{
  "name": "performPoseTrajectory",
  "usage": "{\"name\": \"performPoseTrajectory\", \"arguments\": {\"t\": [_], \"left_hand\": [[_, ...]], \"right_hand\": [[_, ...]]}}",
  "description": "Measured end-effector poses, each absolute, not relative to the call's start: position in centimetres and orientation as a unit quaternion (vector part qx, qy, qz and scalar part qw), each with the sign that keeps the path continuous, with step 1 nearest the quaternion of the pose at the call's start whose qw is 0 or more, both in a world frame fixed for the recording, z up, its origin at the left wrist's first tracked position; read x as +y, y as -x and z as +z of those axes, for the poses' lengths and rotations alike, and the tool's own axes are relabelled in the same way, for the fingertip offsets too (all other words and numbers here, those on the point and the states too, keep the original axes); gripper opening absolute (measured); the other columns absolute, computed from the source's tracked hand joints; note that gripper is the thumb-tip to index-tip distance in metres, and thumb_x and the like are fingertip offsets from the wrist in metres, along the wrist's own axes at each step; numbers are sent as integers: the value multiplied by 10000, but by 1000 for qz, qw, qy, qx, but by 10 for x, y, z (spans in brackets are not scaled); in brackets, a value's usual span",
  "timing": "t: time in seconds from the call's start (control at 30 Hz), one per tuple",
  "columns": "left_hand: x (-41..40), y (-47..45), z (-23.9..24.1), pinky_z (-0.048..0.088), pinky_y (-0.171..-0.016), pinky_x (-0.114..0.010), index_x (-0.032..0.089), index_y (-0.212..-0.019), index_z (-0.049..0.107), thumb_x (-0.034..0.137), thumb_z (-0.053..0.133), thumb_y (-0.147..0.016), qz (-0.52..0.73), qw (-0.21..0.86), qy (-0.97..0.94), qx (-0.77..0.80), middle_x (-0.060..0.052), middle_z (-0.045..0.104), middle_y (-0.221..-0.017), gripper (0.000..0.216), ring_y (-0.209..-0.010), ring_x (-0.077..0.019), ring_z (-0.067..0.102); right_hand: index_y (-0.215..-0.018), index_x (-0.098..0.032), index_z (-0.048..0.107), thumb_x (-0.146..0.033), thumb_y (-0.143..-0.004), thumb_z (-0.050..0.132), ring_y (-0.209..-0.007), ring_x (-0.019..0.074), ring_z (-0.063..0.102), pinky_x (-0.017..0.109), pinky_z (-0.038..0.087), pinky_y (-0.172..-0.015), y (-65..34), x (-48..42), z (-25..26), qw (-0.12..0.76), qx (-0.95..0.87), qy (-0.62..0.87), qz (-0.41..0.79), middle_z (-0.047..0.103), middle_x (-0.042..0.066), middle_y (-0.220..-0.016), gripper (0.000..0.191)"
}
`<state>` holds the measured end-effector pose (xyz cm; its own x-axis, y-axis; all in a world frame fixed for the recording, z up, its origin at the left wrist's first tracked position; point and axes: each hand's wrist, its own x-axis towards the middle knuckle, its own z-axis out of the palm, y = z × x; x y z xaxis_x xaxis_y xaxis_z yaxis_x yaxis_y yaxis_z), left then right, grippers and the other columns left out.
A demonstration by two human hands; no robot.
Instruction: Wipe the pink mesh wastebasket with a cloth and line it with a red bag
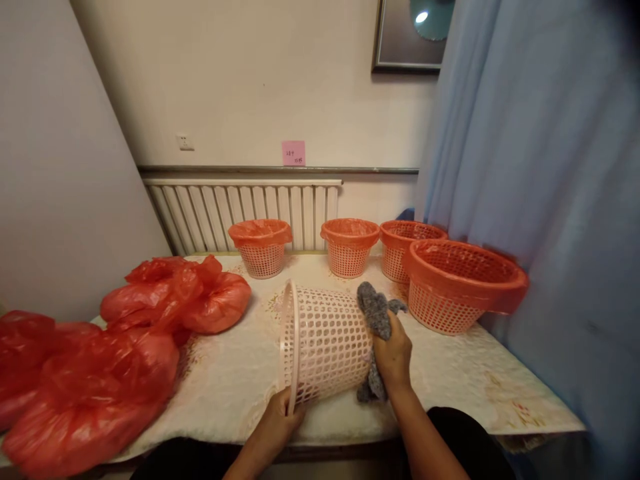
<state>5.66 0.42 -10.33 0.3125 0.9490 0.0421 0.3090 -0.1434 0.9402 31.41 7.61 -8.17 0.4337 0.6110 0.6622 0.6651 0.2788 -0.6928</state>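
A pale pink perforated plastic wastebasket [333, 340] is held on its side above the table, its rim facing left and its base facing right. My left hand [277, 420] grips the lower edge of the rim, fingers partly hidden behind it. With my right hand [395, 350] I clutch a grey fuzzy cloth [374, 310], pressed against the basket's base. Parts of the cloth stick out above and below the hand.
Along the back stand wastebaskets lined with red bags: one at left [263, 257], one mid [349, 259], two at right [440, 313]. Full red plastic bags [125, 360] crowd the left side of the cloth-covered table [225, 380]. A blue curtain [540, 200] hangs right; a radiator [215, 210] is behind.
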Motion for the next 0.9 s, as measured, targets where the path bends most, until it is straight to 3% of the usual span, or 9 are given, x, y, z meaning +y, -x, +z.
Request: {"name": "performPoseTrajectory", "arguments": {"t": [0.2, 0.47, 0.67, 0.9], "left_hand": [[5, -53, -103, 423, -1016, -394, 147, -1073, 723, 139, 517, -680, 316, 476, -685, 452, -52, 740, -1117, 444, -1036, -274, 640], [-9, -66, -81, 406, -1036, -365, 153, -1085, 727, 61, 459, -626, 311, 493, -699, 414, -35, 732, -1129, 539, -1077, -264, 630], [-14, -68, -78, 456, -941, -337, 144, -995, 733, 107, 485, -704, 319, 512, -695, 391, -36, 748, -1004, 384, -984, -261, 647], [-7, -60, -97, 457, -946, -366, 122, -1038, 711, 165, 540, -716, 313, 501, -676, 441, -54, 750, -960, 367, -926, -258, 652]], "right_hand": [[-1219, -113, 598, -338, -747, 515, -1051, 322, 616, 439, 476, -898, -318, 77, -78, 606, -474, 639, -5, 660, 179, -1158, 530], [-1245, -140, 549, -127, -728, 479, -1158, 293, 554, 488, 462, -978, -270, 46, -75, 574, -630, 517, -77, 624, 149, -1190, 522], [-1287, -165, 495, -88, -744, 466, -1214, 309, 514, 550, 473, -970, -233, 11, -65, 537, -737, 381, -154, 566, 161, -1236, 549], [-1304, -158, 487, -56, -706, 440, -1200, 301, 532, 528, 477, -974, -243, 17, -59, 528, -737, 401, -132, 590, 153, -1215, 609]]}}
